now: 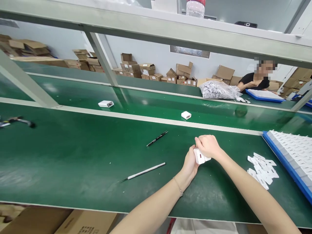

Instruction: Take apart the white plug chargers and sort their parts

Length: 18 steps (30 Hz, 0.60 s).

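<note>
Above the green work table, my left hand [190,164] is wrapped round a white charger housing [200,157] with a small rectangular port in its end face. My right hand [208,145] is curled over the top of the same housing, its fingers closed and pressed against it; the fingertips are partly hidden. To the right of my forearm lies a loose pile of flat white plates [262,170] with small slots. On the left are a slim silver tool with a thin dark tip [146,171] and a black pen [157,138].
Beyond a pale rail [156,119], two similar white housings [106,104] lie on the green belt. A blue tray [287,165] with rows of white parts stands at right. Further back are a bag of white pieces [215,90], a co-worker [260,81] and cardboard boxes. A metal frame crosses overhead.
</note>
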Available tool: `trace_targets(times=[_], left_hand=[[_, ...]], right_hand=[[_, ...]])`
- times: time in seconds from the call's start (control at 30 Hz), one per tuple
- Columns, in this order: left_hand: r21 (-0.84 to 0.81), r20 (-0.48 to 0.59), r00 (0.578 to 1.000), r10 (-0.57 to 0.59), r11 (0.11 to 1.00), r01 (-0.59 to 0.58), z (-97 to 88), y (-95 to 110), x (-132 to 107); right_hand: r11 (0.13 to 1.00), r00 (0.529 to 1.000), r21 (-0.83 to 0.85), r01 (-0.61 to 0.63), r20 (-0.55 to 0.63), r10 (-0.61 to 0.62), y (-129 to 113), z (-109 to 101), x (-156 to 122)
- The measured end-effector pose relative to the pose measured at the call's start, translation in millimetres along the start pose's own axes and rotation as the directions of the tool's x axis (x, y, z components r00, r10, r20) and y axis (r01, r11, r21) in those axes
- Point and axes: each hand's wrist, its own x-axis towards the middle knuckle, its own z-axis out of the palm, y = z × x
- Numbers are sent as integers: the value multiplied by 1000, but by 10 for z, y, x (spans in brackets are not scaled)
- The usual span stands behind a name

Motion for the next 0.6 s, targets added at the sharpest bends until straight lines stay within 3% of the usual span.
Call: trace_targets(times=[0.3,0.6], left_hand=[[-50,86,996,-23,998,27,9,47,-18],[-70,69,998,-12,997,17,-20,38,12]], right_hand=[[982,993,155,-110,-14,114,44,-34,-12],[989,998,146,7,66,-16,-8,109,57]])
